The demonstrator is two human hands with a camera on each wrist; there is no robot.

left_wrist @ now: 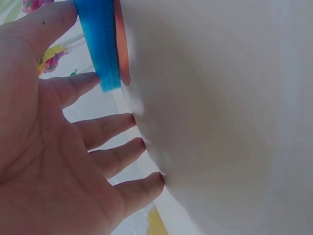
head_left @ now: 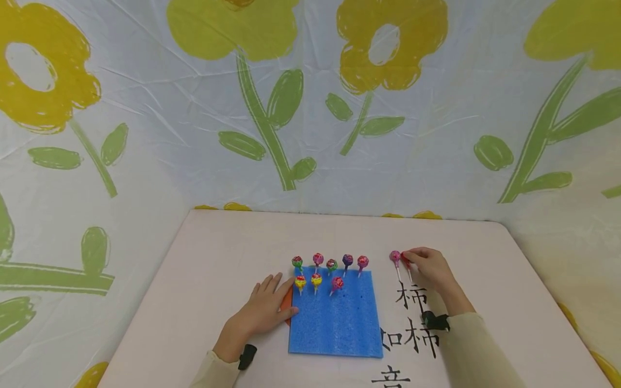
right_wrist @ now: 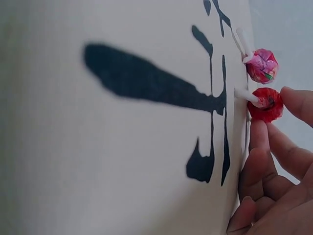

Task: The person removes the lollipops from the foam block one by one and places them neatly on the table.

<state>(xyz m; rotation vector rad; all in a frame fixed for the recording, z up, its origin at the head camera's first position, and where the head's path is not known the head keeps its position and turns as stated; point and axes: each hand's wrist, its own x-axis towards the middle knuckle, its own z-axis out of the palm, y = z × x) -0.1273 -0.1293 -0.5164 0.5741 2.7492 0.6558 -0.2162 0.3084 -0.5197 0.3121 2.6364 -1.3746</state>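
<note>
My right hand (head_left: 436, 269) is at the table's right side, thumb and fingertips pinching the head of a red-wrapped lollipop (right_wrist: 267, 104). Its white stick points toward the near side. Just left of it lies a pink-wrapped lollipop (head_left: 395, 256). A blue foam board (head_left: 335, 328) lies mid-table, with several wrapped lollipops standing in its far part, among them a yellow one (head_left: 316, 279) and a purple one (head_left: 347, 260). My left hand (head_left: 262, 310) is spread at the board's left edge. Its thumb and index finger touch the foam; the other fingertips rest on the table.
An orange piece (head_left: 287, 306) shows from under the board's left edge. Large black characters (head_left: 421, 337) are printed on the pale tabletop (head_left: 233, 248) to the right of the board. A flower-patterned cloth (head_left: 310, 108) hangs behind the table and at its sides.
</note>
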